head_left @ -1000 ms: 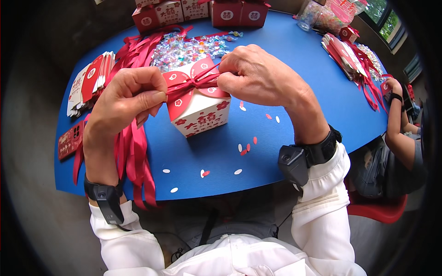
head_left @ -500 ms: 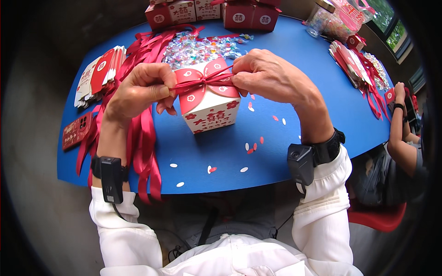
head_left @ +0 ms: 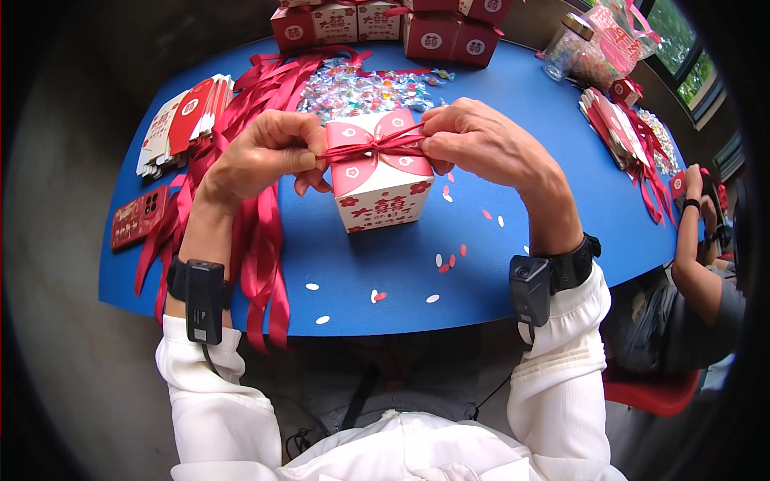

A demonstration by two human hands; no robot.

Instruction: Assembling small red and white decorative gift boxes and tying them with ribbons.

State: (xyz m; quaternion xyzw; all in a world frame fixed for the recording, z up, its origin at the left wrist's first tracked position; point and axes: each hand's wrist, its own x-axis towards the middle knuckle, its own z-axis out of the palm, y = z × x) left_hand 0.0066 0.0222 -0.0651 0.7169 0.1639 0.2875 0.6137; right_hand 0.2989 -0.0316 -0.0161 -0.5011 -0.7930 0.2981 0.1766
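Note:
A white-and-red gift box with printed red flowers stands upright on the blue table, its curved lid flaps folded together. A thin dark red ribbon crosses the top and is knotted in the middle. My left hand pinches the ribbon at the box's left edge. On the other side, my right hand is closed on the ribbon with thumb and fingertips. The ribbon stretches taut between both hands. Whether the fingers hold loops or loose ends is hidden.
Red ribbons trail over the near table edge. Folded cartons and a red phone lie left; wrapped candies and finished boxes are behind. Small paper ovals dot the blue table. A co-worker's arm is at right.
The whole scene has shifted slightly to the right in the view. Both hands keep their pinch on the ribbon, and the box stays beneath them.

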